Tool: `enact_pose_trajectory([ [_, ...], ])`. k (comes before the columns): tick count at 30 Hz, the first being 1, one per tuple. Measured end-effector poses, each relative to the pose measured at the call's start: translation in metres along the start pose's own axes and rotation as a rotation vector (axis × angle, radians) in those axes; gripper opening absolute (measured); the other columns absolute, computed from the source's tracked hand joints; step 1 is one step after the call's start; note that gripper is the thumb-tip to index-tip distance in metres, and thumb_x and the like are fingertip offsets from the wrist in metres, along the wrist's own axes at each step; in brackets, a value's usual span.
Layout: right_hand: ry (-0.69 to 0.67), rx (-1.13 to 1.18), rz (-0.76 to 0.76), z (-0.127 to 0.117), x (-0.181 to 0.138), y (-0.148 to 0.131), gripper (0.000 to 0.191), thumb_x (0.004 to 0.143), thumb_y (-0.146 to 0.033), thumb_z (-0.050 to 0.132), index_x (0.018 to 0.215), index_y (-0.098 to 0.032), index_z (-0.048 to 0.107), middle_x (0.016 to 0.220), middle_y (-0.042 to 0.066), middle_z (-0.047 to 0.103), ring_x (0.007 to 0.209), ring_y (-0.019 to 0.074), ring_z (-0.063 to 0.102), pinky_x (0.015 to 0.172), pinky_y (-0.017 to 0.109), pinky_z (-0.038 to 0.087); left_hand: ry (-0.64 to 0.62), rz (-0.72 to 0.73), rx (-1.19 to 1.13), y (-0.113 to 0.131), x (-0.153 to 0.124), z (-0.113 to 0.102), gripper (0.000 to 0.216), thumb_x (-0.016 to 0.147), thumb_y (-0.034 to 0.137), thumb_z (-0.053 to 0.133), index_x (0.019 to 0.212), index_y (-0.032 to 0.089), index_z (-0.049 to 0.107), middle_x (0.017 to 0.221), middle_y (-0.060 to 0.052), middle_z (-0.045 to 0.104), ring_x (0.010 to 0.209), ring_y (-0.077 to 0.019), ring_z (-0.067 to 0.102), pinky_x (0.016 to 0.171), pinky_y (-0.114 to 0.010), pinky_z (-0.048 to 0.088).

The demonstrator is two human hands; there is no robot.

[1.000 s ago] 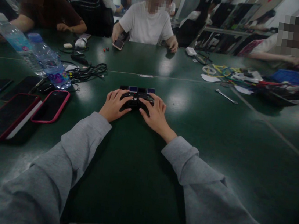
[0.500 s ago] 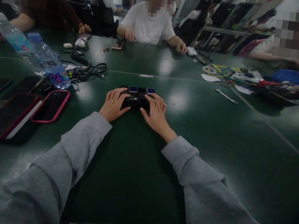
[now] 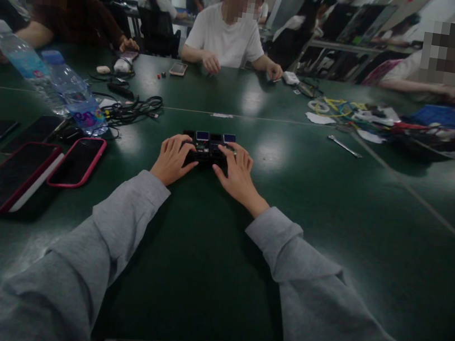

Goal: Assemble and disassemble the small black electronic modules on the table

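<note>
On the green tabletop in front of me lies a black electronic device [image 3: 207, 149] with two small screens side by side and exposed circuit parts; I cannot tell if it is one piece or two. My left hand [image 3: 173, 157] is curled round its left end, thumb along the near edge and fingers over the top. The right end is gripped the same way by my right hand [image 3: 236, 170], its index finger bent over the top. My fingers cover both ends of the device.
Phones [image 3: 78, 162] lie at the left, near two water bottles [image 3: 79, 96] and black cables [image 3: 141, 107]. A wrench [image 3: 344, 146] rests to the right, before a heap of wires [image 3: 346, 109]. Across the table sits a person in a white shirt [image 3: 224, 37].
My hands and the device stay in place, with only a slight shift of my right fingers. The person across has brought one hand inward over the table.
</note>
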State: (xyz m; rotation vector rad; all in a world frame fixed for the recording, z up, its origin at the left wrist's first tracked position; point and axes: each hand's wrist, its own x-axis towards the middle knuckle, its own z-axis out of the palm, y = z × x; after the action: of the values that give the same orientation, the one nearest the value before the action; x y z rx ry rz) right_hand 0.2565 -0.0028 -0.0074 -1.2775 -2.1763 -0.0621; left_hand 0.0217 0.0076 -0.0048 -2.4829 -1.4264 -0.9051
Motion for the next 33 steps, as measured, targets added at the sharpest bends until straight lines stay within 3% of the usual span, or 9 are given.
enact_pose_trajectory([
  [18,0.011,-0.043,-0.019,0.0010,0.0001,-0.0008,0.050,0.096,-0.037,0.050,0.142,-0.023,0.037,0.146,0.014,0.037,0.136,0.0322,0.033,0.107,0.050,0.032,0.018,0.001,0.020,-0.0027,0.0016,0.0016,0.030,0.087,0.034,0.066,0.109,0.020,0.053,0.126,-0.012,0.055,0.121,-0.0311,0.048,0.100,-0.047,0.038],
  [25,0.026,-0.011,0.063,0.0007,0.0019,0.0011,0.062,0.091,-0.039,0.056,0.145,-0.019,0.032,0.143,0.017,0.040,0.135,0.0357,0.034,0.106,0.053,0.034,-0.004,-0.012,-0.001,-0.0042,0.0020,0.0031,0.029,0.087,0.033,0.066,0.109,0.019,0.053,0.126,-0.013,0.054,0.121,-0.0316,0.048,0.098,-0.047,0.038],
  [33,0.001,-0.022,0.027,0.0027,0.0010,0.0042,0.064,0.090,-0.033,0.061,0.146,-0.022,0.031,0.149,0.015,0.036,0.139,0.0344,0.031,0.108,0.054,0.034,-0.006,-0.011,-0.014,-0.0051,0.0019,0.0044,0.028,0.088,0.032,0.066,0.109,0.018,0.052,0.125,-0.012,0.055,0.120,-0.0306,0.049,0.096,-0.045,0.040],
])
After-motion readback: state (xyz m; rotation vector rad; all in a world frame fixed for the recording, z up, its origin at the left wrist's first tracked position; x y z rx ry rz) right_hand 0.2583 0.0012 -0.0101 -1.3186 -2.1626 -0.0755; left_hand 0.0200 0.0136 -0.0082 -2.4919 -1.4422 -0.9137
